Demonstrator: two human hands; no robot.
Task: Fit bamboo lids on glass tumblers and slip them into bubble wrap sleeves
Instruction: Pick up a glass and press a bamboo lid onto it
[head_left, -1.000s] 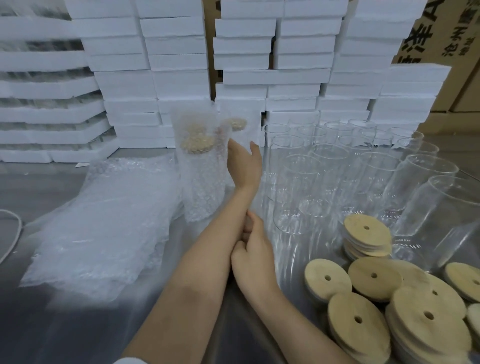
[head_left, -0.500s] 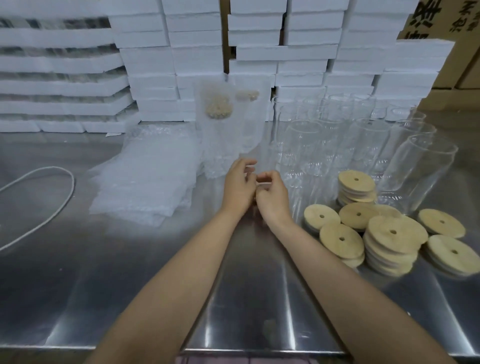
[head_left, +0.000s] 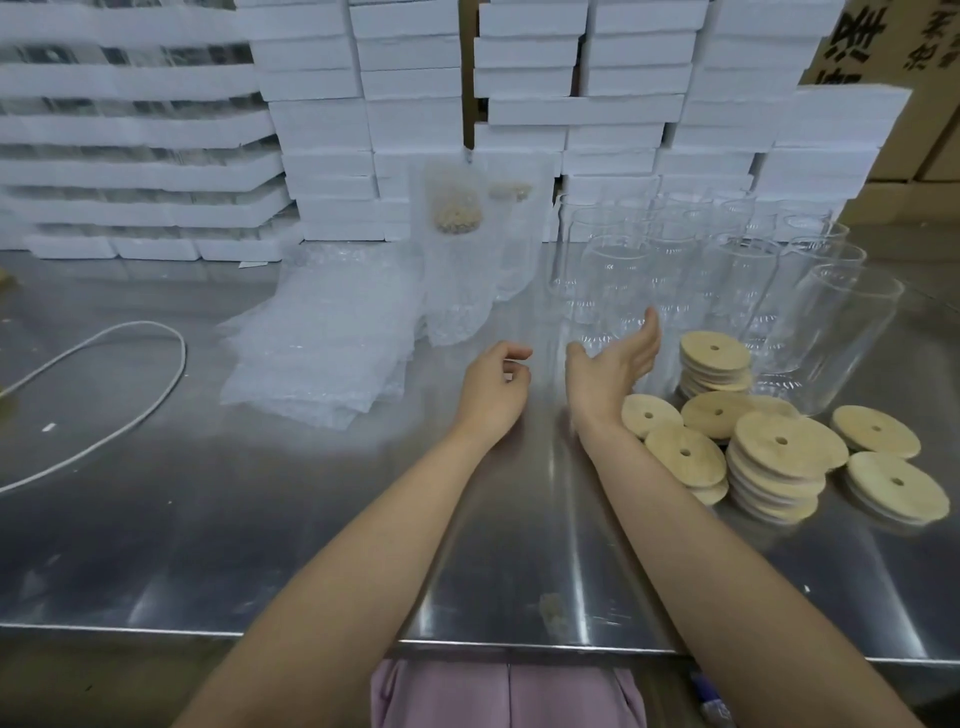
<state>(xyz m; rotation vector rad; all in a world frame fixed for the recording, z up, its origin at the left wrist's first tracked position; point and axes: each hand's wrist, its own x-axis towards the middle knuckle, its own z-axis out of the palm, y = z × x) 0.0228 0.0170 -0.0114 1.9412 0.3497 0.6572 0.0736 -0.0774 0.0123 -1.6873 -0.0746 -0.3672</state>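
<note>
While left hand (head_left: 493, 397) fingers curl loosely and right hand (head_left: 613, 371) fingers spread, both empty, bamboo lids (head_left: 787, 447) show centre holes.

1. We face a stainless steel table (head_left: 260, 545), its top glossy with reflected light.
2. Behind it we see stacked white foam boxes (head_left: 623, 111) (wall-like rows).
3. Brown cardboard cartons (head_left: 930, 104) stand far right; a white cord (head_left: 184, 358) loops left.

Pale tan bamboo lids (head_left: 783, 446); clear glass tumblers (head_left: 613, 280); white foam boxes (head_left: 322, 119)
</note>
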